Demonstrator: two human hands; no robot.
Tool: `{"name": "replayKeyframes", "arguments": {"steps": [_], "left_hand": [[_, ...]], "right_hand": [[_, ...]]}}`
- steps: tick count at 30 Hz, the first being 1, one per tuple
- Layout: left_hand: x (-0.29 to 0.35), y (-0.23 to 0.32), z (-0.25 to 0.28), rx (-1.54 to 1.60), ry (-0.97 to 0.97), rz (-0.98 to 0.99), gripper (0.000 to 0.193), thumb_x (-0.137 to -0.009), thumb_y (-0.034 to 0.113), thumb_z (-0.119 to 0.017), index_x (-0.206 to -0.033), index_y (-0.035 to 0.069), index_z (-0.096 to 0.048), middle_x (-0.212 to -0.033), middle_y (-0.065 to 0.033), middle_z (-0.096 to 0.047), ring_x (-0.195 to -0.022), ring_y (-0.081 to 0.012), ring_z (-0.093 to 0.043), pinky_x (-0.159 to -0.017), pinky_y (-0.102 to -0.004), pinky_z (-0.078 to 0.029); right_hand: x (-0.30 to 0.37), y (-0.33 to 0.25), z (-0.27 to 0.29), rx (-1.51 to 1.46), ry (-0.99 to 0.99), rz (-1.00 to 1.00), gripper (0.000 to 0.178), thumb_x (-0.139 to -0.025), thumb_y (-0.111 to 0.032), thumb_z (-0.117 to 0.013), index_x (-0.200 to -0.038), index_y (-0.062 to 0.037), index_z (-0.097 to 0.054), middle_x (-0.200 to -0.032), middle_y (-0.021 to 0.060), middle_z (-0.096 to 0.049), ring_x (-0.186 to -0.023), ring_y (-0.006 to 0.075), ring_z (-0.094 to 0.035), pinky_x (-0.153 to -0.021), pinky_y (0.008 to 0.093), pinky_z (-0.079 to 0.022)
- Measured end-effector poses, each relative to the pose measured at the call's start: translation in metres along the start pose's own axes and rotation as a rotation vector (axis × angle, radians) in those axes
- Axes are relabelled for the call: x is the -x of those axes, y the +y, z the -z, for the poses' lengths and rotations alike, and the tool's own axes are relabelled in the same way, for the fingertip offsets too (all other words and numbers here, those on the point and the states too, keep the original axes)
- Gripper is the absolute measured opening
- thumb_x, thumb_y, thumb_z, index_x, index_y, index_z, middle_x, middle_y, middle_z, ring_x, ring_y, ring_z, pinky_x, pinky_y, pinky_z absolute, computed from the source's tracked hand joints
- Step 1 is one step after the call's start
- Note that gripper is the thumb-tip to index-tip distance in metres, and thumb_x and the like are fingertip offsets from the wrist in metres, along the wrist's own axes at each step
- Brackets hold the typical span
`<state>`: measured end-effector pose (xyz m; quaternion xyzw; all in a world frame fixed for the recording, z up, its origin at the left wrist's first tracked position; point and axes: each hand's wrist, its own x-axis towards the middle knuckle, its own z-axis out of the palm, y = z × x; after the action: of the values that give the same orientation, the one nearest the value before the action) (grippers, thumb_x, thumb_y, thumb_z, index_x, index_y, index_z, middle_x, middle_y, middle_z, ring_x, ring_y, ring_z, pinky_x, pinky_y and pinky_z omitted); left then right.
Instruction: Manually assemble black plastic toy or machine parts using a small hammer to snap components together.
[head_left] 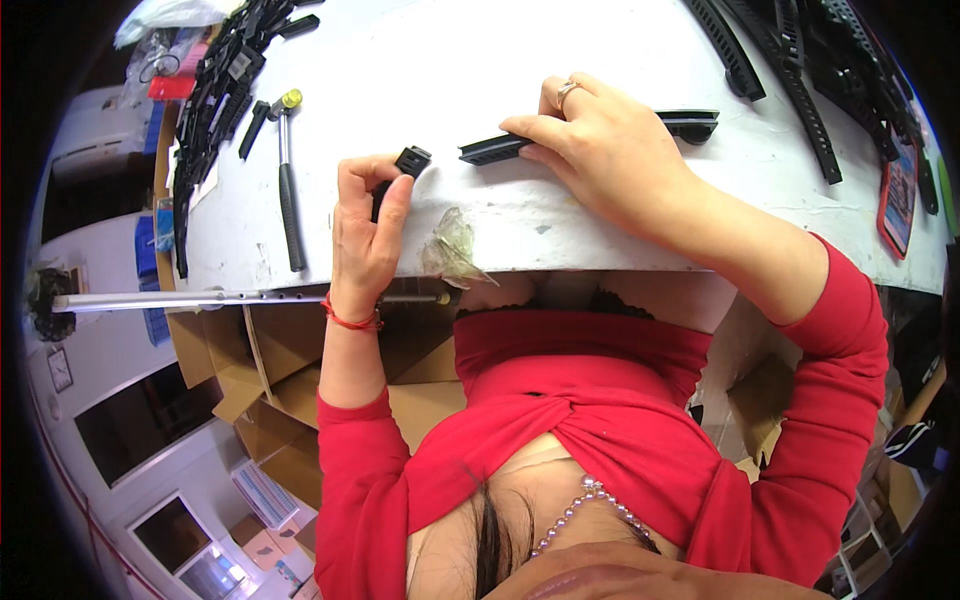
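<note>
My left hand (368,225) is closed round a small black plastic piece (411,160), its squared end sticking up past the thumb. Across a short gap to the right, my right hand (610,150) pinches a long black plastic rail (495,149) from above. This rail lies nearly level over the white table, its far end (690,126) showing beyond the hand. The two pieces are apart. Part of the rail is hidden under my palm and fingers.
A hammer (288,190) with a yellow head lies left on the white table (400,60). Behind it is a heap of small black parts (215,100). More black rails (800,90) and a red-edged phone (898,200) lie right. Crumpled clear plastic (453,247) sits at the near edge.
</note>
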<state>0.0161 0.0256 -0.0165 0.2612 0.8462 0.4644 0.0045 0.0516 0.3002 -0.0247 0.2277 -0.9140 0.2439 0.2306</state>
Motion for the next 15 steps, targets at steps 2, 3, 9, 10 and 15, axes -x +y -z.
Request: {"name": "replayKeyframes", "arguments": {"steps": [2, 3, 9, 10, 15], "left_hand": [[-0.005, 0.002, -0.005, 0.088, 0.029, -0.040, 0.025, -0.092, -0.001, -0.063, -0.114, 0.001, -0.053, -0.103, -0.0111, -0.067, -0.089, -0.0137, -0.062, -0.078, -0.0260, -0.047], [-0.009, 0.008, -0.005, -0.030, -0.006, -0.076, 0.030, -0.091, 0.000, -0.065, -0.119, 0.001, -0.054, -0.102, -0.0111, -0.067, -0.088, -0.0145, -0.062, -0.078, -0.0266, -0.048], [-0.023, 0.013, 0.001, -0.219, -0.047, -0.228, 0.028, -0.083, -0.001, -0.072, -0.111, 0.003, -0.070, -0.096, -0.0072, -0.071, -0.083, -0.0183, -0.061, -0.078, -0.0274, -0.047], [-0.025, 0.014, 0.002, -0.228, -0.059, -0.229, 0.027, -0.082, -0.001, -0.072, -0.109, 0.003, -0.072, -0.095, -0.0066, -0.071, -0.082, -0.0185, -0.060, -0.079, -0.0275, -0.047], [-0.030, 0.014, 0.001, -0.253, -0.115, -0.239, 0.028, -0.082, -0.001, -0.071, -0.110, 0.004, -0.073, -0.094, -0.0062, -0.072, -0.083, -0.0178, -0.057, -0.080, -0.0283, -0.045]], "right_hand": [[0.001, 0.000, 0.001, 0.011, -0.014, -0.022, 0.018, -0.080, -0.023, -0.072, -0.094, -0.0113, -0.071, -0.092, 0.0051, -0.062, -0.090, 0.0230, -0.061, -0.076, 0.0347, -0.053], [0.001, 0.001, 0.000, 0.008, -0.016, -0.036, 0.018, -0.080, -0.024, -0.072, -0.095, -0.0117, -0.071, -0.091, 0.0050, -0.061, -0.090, 0.0230, -0.061, -0.076, 0.0352, -0.053], [-0.002, 0.000, -0.001, -0.009, -0.031, -0.086, 0.018, -0.082, -0.026, -0.071, -0.093, -0.0130, -0.073, -0.091, 0.0043, -0.061, -0.091, 0.0226, -0.062, -0.076, 0.0363, -0.053], [-0.003, 0.000, -0.002, -0.015, -0.027, -0.098, 0.017, -0.082, -0.027, -0.071, -0.093, -0.0135, -0.074, -0.091, 0.0039, -0.061, -0.091, 0.0222, -0.062, -0.076, 0.0365, -0.054], [-0.005, -0.003, -0.004, -0.021, -0.036, -0.145, 0.018, -0.082, -0.028, -0.072, -0.094, -0.0152, -0.075, -0.091, 0.0021, -0.062, -0.091, 0.0208, -0.062, -0.075, 0.0357, -0.054]]}}
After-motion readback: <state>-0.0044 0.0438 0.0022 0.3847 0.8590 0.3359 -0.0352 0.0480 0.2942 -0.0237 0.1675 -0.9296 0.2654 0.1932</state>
